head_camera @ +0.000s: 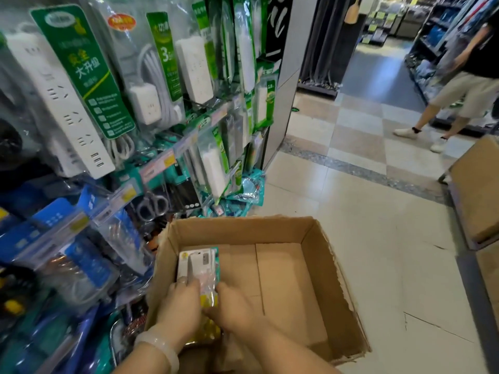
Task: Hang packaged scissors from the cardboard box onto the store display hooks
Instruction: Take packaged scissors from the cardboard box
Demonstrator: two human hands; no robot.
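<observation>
Both hands, left hand (180, 300) and right hand (234, 306), grip packaged scissors (198, 268) (fingers curled) inside the cardboard box (318, 268).

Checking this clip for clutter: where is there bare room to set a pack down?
Bare: the cardboard box floor right of the scissors packs, and floor tiles right of the box. Crowded: the display hooks left, and the box's left corner, where both hands grip packs.

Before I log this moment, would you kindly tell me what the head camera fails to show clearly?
- Lower half of the scissors packages: covered by the left hand and right hand.
- How many packages are in the stack: edges overlap, cannot count.
- Near wall of the cardboard box: hidden behind both forearms and cut by the bottom edge.
- Display hooks: buried behind hanging power strip packs.
- Price tags: print blurred.
</observation>
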